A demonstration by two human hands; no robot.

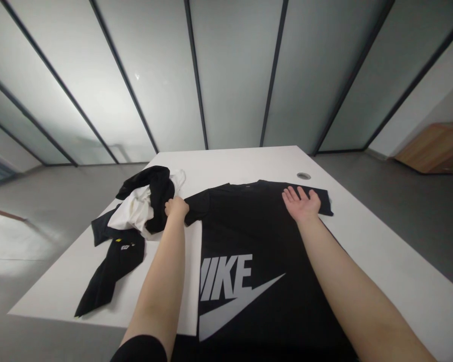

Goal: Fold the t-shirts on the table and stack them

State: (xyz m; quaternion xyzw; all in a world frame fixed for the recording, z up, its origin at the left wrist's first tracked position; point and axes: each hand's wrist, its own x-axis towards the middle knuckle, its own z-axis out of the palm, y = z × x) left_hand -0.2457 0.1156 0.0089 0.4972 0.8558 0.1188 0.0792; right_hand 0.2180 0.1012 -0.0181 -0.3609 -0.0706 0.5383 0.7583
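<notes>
A black T-shirt (245,221) with a large grey printed logo lies spread out on the white table, its collar toward the far edge and its lower part running out of view toward me. My left hand (176,206) is closed at the end of its left sleeve (198,206), right beside a clothes pile; the fingertips are partly hidden. Palm up and fingers apart, my right hand (302,202) is open over the shirt's right shoulder, by the right sleeve (322,198), holding nothing.
Left of the shirt, a heap of black clothes (161,193) and a white garment (132,213) sits on the table (226,163). One black sleeve (113,274) trails toward the near left edge. A round cable hole (304,176) is at the far right. Frosted glass panels stand behind.
</notes>
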